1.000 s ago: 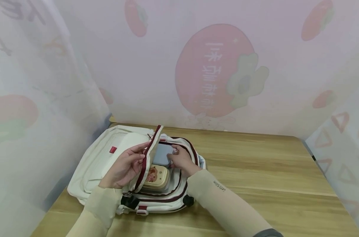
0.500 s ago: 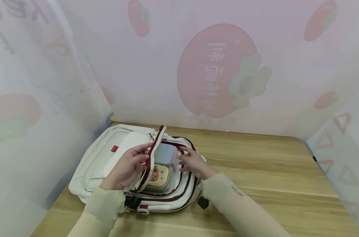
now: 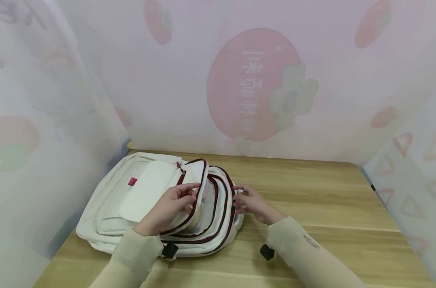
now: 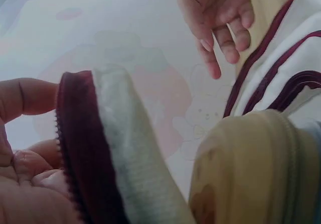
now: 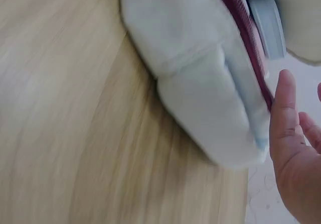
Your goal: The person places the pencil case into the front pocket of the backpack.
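A white backpack [image 3: 106,192] with dark red zip edging lies on the table. My left hand [image 3: 171,208] holds the edge of its front pocket flap [image 3: 194,170], which now lies low over the pocket. In the left wrist view, fingers meet the flap's zip edge [image 4: 75,133]. A cream box [image 4: 246,169] with a brown picture sits in the pocket. The right wrist view shows a light blue box [image 5: 268,25] beside the zip; the head view has both mostly hidden by the flap. My right hand [image 3: 252,202], fingers spread and loose, is at the bag's right edge and holds nothing.
The wooden table [image 3: 322,200] extends to the right of the backpack. A pale printed curtain [image 3: 182,80] with strawberry pictures stands behind and along the sides. A small dark red zip pull [image 3: 179,166] is at the flap's far side.
My right hand has left the blue box and drawn back right to the bag's edge. My left hand has lowered the flap rightward over the boxes.
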Motion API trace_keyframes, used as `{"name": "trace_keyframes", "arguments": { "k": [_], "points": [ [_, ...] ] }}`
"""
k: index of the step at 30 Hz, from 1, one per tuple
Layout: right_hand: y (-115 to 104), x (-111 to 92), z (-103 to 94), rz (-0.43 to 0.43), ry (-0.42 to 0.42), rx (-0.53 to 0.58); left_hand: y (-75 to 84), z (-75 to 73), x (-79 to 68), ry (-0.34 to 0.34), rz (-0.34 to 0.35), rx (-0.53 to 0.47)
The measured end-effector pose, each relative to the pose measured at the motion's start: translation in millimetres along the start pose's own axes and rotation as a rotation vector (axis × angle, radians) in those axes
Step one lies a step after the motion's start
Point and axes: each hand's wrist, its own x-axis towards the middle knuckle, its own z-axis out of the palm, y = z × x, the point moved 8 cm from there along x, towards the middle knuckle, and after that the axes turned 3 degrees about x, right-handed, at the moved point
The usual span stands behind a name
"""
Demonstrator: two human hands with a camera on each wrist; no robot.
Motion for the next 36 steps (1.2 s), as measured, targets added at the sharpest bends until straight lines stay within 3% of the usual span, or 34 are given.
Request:
{"name": "trace_keyframes", "arguments": {
  "k": [14,24,32,36],
  "points": [
    [10,-11,-22.8,0.017,0.012,-0.073,-10.4,11.6,3.0,-0.036,0.006,0.236],
    [13,-13,-29.1,0.031,0.016,-0.085,-24.6,17.2,10.1,-0.007,-0.013,0.272],
    [21,-17,-35.7,0.062,0.034,-0.072,-25.1,26.7,15.6,0.000,0.088,0.600],
    [22,-19,-36.8,0.056,0.030,-0.083,-26.7,26.4,17.7,-0.004,0.134,0.666]
  ]
}}
